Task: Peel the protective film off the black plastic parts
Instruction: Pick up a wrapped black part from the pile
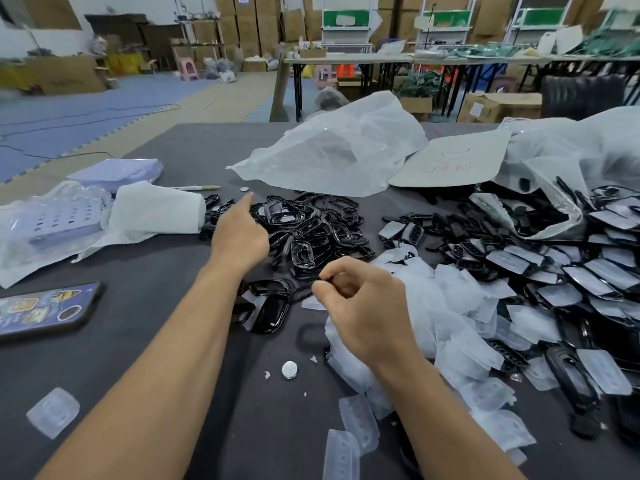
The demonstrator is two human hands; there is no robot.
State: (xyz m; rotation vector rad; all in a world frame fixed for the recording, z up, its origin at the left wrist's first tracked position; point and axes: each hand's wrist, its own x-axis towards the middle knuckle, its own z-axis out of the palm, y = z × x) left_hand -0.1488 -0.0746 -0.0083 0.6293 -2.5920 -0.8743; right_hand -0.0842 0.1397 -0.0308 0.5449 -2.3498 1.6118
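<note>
Your hands hover mid-frame over the dark grey cloth-covered table (166, 299), between bare black parts and shed film.

Left hand (239, 237): forefinger straight, tip at the upper left edge of the heap of glossy black plastic frames (311, 230); the other fingers are tucked under and unreadable. Right hand (360, 306): fingers curled, thumb tip against forefinger; you cannot tell whether anything is pinched. It sits just left of the drift of peeled translucent film pieces (450, 306). One glossy black part (270, 313) lies between your wrists. Film-covered black parts (588, 282) crowd the right edge. Bare cloth shows lower centre, with a small silver disc (289, 370) on it. A sticker-covered phone (45, 310) lies at left.
</note>
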